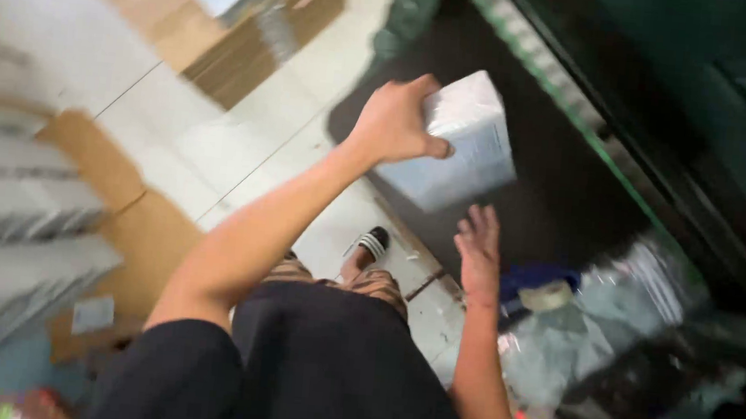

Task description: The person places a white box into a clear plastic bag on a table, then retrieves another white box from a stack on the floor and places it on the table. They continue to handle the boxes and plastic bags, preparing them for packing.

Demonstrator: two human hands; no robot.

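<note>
My left hand [395, 121] grips a white wrapped rectangular package [460, 145] by its upper left side and holds it in the air above a dark surface [560, 198]. My right hand [478, 249] is spread open just below the package, palm down, holding nothing. The picture is blurred by motion.
Stacks of white packages [10, 199] lie on brown cardboard at the left. More cardboard [252, 49] rests on the pale tiled floor [175, 132]. Clear plastic wrap and a tape roll [545, 296] sit at the lower right. My sandalled foot [370, 246] stands on the tiles.
</note>
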